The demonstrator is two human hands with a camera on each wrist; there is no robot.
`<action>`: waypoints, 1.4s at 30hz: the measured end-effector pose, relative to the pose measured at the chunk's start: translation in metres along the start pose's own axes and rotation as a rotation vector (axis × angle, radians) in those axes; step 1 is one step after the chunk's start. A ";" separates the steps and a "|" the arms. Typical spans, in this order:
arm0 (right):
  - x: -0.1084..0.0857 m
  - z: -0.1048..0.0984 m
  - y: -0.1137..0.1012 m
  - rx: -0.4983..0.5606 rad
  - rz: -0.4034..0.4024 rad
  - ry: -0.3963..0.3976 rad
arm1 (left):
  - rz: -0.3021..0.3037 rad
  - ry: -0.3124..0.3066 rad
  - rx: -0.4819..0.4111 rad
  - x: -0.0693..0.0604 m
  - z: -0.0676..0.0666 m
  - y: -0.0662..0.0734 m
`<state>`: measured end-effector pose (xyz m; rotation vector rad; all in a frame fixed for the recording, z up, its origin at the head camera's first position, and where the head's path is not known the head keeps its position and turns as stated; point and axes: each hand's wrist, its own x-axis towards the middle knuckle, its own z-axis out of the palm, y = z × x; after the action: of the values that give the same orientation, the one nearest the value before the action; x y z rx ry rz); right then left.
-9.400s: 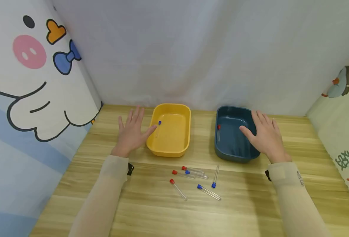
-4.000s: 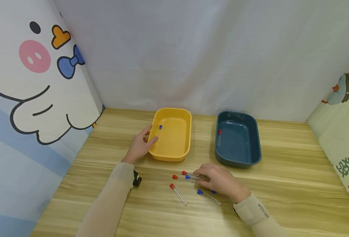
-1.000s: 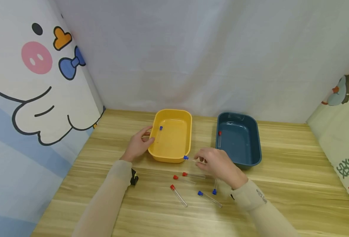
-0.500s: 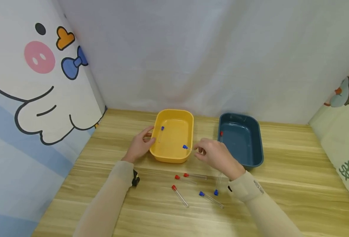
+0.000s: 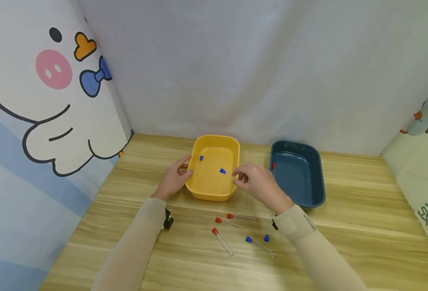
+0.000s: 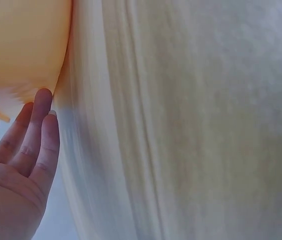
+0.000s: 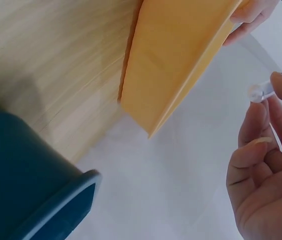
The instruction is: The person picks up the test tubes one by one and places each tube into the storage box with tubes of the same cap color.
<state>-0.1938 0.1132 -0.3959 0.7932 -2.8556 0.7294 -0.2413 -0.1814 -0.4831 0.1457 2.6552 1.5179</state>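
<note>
Evidently, both hands are engaged at the yellow tray [image 5: 214, 198]. The right hand [image 5: 257, 184] pinches one blue-capped tube [image 5: 225, 173] between thumb and fingertips, near its clear end. The cap is left free and points away from the hand, over the tray's interior; the hand itself is at the right-hand rim. Such a grip would appear chosen to let the cap end lead while the fingers remain clear of the floor. Height above that floor cannot be established from the head view.

The left hand [image 5: 173, 180] is at the opposite side, fingers extended and relaxed along the outer wall, thumb near the rim. Its position suggests a steadying contact against sliding; whether the thumb actually bears on the rim is not clear.

Inside the yellow tray, a second blue-capped tube [image 5: 199, 165] lies by the left wall. The dark blue tray [image 5: 301, 188] stands apart to the right and contains a red-capped tube [image 5: 273, 166] along its left wall, partly hidden by the right hand. Each tray thus bears a single cap colour.

On the table [image 5: 185, 254], in front of the trays, lie three loose red-capped tubes [image 5: 223, 243] and two loose blue-capped tubes [image 5: 261, 247]. This arrangement places them conveniently near the person, with both trays within reach beyond.
</note>
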 end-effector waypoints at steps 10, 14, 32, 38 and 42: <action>0.013 0.007 -0.005 0.111 0.083 0.027 | -0.027 -0.004 -0.015 0.000 0.002 0.000; 0.021 0.013 -0.005 0.143 0.111 0.051 | -0.029 0.001 -0.025 0.000 0.001 0.001; 0.049 0.030 -0.013 0.269 0.210 0.110 | -0.028 0.012 -0.006 0.000 0.001 0.000; 0.059 0.038 -0.018 0.308 0.248 0.119 | -0.027 0.013 -0.010 0.000 0.000 0.000; 0.065 0.041 -0.020 0.308 0.258 0.127 | -0.022 0.012 -0.003 0.001 0.000 0.000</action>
<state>-0.2378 0.0489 -0.4105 0.3874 -2.7947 1.2272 -0.2419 -0.1816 -0.4827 0.1078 2.6544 1.5212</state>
